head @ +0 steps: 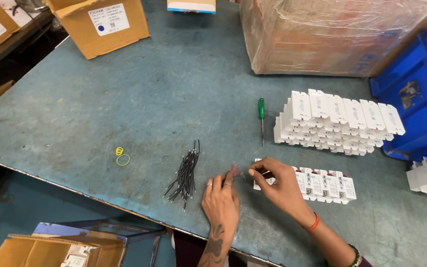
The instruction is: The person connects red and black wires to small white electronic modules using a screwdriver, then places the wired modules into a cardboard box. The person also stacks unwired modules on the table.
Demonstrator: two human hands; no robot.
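Thin red wires [234, 170] are pinched by the left hand [222, 197] and right hand [276, 184] fingertips. They are judged light and flexible; gripping near the ends is advised.

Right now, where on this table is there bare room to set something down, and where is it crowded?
Bare: the wide stretch between the cardboard box, the wrapped carton and the black wires, and the strip left of the rubber bands. Crowded: the right side, around the stacked white units, screwdriver and both hands.
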